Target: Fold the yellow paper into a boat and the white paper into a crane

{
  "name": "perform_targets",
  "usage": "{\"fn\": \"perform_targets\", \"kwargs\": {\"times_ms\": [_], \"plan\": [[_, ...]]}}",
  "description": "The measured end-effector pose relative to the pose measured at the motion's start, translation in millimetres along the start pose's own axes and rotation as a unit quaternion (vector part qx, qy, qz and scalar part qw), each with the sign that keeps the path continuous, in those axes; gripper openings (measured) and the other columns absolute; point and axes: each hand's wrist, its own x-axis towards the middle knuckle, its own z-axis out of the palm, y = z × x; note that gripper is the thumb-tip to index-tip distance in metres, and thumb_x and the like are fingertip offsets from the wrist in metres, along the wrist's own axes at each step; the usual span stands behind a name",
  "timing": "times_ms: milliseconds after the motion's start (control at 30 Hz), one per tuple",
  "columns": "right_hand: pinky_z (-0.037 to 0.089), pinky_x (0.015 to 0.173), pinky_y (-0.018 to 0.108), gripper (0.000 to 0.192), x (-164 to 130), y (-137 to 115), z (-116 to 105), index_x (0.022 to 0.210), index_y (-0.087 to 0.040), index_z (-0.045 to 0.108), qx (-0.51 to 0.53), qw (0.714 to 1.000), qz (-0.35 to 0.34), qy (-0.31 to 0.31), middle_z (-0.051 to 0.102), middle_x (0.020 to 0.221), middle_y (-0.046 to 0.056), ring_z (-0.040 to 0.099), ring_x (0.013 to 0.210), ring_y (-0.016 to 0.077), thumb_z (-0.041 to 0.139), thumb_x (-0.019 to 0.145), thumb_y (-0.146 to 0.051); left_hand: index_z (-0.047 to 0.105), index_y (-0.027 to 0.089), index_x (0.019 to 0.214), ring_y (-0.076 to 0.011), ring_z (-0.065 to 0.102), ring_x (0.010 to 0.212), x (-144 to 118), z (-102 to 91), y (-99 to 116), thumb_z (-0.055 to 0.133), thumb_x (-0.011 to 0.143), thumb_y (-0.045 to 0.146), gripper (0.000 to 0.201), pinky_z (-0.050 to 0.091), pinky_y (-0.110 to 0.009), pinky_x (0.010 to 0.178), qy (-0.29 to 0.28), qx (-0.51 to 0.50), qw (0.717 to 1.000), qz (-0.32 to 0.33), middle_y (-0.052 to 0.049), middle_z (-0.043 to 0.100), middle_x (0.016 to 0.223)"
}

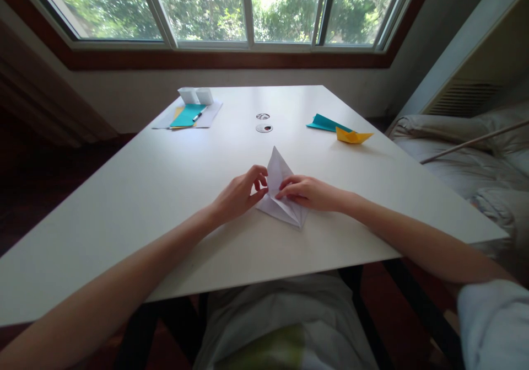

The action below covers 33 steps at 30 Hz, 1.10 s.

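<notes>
A sheet of white paper (278,167), folded into a pointed shape with several creased layers, lies on the white table near its front edge. One tip points toward the window and another toward me. At its left edge is my left hand (243,191), its fingers curled and the fingertips and thumb at the paper's edge. My right hand (308,192) reaches over the paper's right side, its thumb and fingers closed on a fold near the middle. The right hand covers part of the paper's right side.
On the table (173,188), a yellow paper boat (352,136) and a teal folded paper plane (328,123) lie at the right. At the back left are teal sheets (185,115), a pen (200,113) and two white boxes (196,95). Round metal grommets (264,128) sit mid-table.
</notes>
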Motion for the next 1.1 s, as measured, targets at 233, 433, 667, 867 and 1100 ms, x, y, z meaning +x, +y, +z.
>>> {"fn": "perform_targets", "kwargs": {"times_ms": [233, 433, 667, 867, 1100], "plan": [[0.045, 0.089, 0.029, 0.03, 1, 2, 1, 0.104, -0.019, 0.066, 0.004, 1.0, -0.015, 0.005, 0.062, 0.109, 0.008, 0.058, 0.097, 0.0161, 0.046, 0.084, -0.01, 0.049, 0.019, 0.083, -0.009, 0.057, 0.062, 1, 11.0, -1, 0.053, 0.079, 0.021, 0.007, 0.047, -0.02, 0.058, 0.017, -0.022, 0.998, -0.049, 0.002, 0.062, 0.076], [0.046, 0.087, 0.029, 0.024, 2, 4, 1, 0.099, -0.017, 0.065, 0.027, 0.999, -0.014, 0.014, 0.065, 0.105, 0.008, 0.06, 0.096, 0.0165, 0.048, 0.083, -0.012, 0.063, 0.019, 0.088, -0.0138, 0.06, 0.079, 0, 10.1, -1, 0.05, 0.084, 0.023, 0.014, 0.048, -0.025, 0.073, -0.021, 0.029, 0.999, 0.027, -0.004, 0.064, 0.088], [0.046, 0.068, 0.024, 0.024, 0, 2, 1, 0.105, -0.018, 0.055, 0.031, 0.998, 0.055, 0.018, 0.064, 0.089, 0.003, 0.056, 0.069, 0.011, 0.049, 0.082, -0.016, 0.063, 0.019, 0.093, -0.0158, 0.06, 0.089, -2, 9.1, 0, 0.049, 0.085, 0.023, 0.017, 0.048, -0.027, 0.08, -0.03, 0.017, 0.998, 0.052, -0.007, 0.062, 0.102], [0.044, 0.069, 0.025, 0.019, 0, 3, -1, 0.098, -0.017, 0.059, 0.024, 0.999, 0.041, 0.001, 0.064, 0.087, 0.003, 0.056, 0.072, 0.0123, 0.051, 0.08, -0.015, 0.06, 0.018, 0.09, -0.018, 0.06, 0.092, -1, 9.1, 0, 0.053, 0.082, 0.028, 0.014, 0.05, -0.032, 0.081, 0.031, 0.012, 0.999, -0.001, -0.009, 0.06, 0.108], [0.048, 0.076, 0.028, 0.025, 0, 4, 0, 0.103, -0.017, 0.06, 0.021, 1.0, 0.009, 0.008, 0.062, 0.104, 0.008, 0.059, 0.081, 0.0144, 0.05, 0.08, -0.014, 0.056, 0.018, 0.097, -0.021, 0.059, 0.104, 1, 12.1, 1, 0.053, 0.082, 0.03, 0.02, 0.049, -0.037, 0.087, 0.028, -0.039, 0.998, -0.045, -0.009, 0.063, 0.113]]}}
